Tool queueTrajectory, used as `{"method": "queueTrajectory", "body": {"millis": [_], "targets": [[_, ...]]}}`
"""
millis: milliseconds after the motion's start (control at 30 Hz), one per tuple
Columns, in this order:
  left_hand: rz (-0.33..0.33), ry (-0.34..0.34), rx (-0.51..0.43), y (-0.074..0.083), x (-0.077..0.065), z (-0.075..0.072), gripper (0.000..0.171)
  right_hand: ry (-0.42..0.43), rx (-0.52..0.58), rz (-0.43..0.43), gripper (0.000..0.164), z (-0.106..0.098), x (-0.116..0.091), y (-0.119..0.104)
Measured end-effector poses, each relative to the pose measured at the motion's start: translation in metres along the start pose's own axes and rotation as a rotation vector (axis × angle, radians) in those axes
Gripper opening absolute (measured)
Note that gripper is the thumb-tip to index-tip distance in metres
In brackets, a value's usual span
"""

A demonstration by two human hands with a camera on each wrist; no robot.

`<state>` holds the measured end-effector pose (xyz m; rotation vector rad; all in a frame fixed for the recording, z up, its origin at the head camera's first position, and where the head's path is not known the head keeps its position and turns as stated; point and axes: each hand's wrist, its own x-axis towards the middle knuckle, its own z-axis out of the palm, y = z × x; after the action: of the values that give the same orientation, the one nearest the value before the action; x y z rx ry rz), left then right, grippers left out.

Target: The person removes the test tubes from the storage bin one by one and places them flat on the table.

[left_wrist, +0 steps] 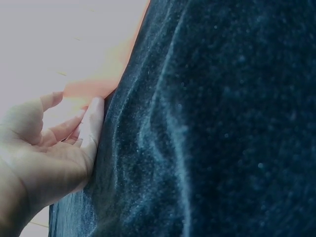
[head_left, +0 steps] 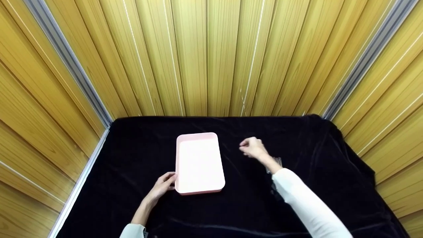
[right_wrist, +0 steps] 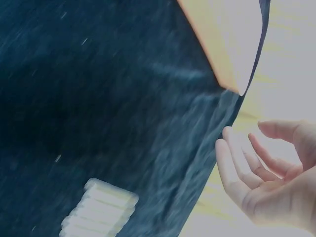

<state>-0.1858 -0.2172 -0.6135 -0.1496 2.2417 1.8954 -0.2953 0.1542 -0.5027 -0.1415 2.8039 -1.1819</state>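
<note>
A pale pink rectangular tray [head_left: 200, 165] lies on the black cloth, with a bare white interior. My left hand [head_left: 162, 185] rests at its near left side; its fingertips touch the outer wall in the left wrist view, close to a tray corner [left_wrist: 91, 89]. To the right of the tray and apart from it, my right hand [head_left: 254, 147] is in the air above the cloth. Its fingers [right_wrist: 228, 163] bend loosely with nothing between them. A row of clear, tube-like pieces [right_wrist: 98, 210] lies on the cloth, partly hidden under my right forearm in the head view.
Black velvety cloth [head_left: 142, 142] with soft wrinkles covers the table. Yellow wood-patterned walls [head_left: 218, 59] enclose it at the back and both sides, with grey metal posts [head_left: 76, 66] at the corners.
</note>
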Motion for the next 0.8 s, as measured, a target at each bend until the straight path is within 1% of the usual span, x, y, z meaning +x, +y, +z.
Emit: {"method": "queueTrajectory", "body": {"millis": [133, 200, 333, 467, 533, 600, 733, 800], "targets": [[-0.008, 0.005, 0.004, 0.003, -0.002, -0.001, 0.046, 0.010, -0.083, -0.077, 0.019, 0.019, 0.000, -0.026], [-0.010, 0.008, 0.006, 0.004, -0.003, 0.000, 0.046, 0.008, -0.106, -0.105, 0.018, 0.029, 0.000, -0.038], [-0.006, 0.001, 0.005, 0.004, -0.002, 0.002, 0.046, -0.014, -0.116, -0.147, 0.016, 0.048, -0.004, -0.056], [-0.005, -0.007, -0.003, 0.003, -0.002, 0.003, 0.046, -0.057, -0.110, -0.218, 0.016, 0.068, -0.010, -0.066], [0.000, -0.012, 0.000, 0.002, -0.002, 0.003, 0.046, -0.094, -0.094, -0.252, 0.016, 0.078, -0.012, -0.069], [0.001, -0.009, 0.004, 0.002, -0.002, 0.003, 0.046, -0.151, -0.045, -0.265, 0.016, 0.088, -0.015, -0.071], [0.002, 0.005, 0.011, 0.003, -0.002, 0.002, 0.046, -0.270, 0.081, -0.216, 0.018, 0.112, -0.020, -0.074], [0.000, 0.008, 0.007, 0.003, -0.002, 0.002, 0.046, -0.301, 0.109, -0.189, 0.018, 0.125, -0.024, -0.075]]}}
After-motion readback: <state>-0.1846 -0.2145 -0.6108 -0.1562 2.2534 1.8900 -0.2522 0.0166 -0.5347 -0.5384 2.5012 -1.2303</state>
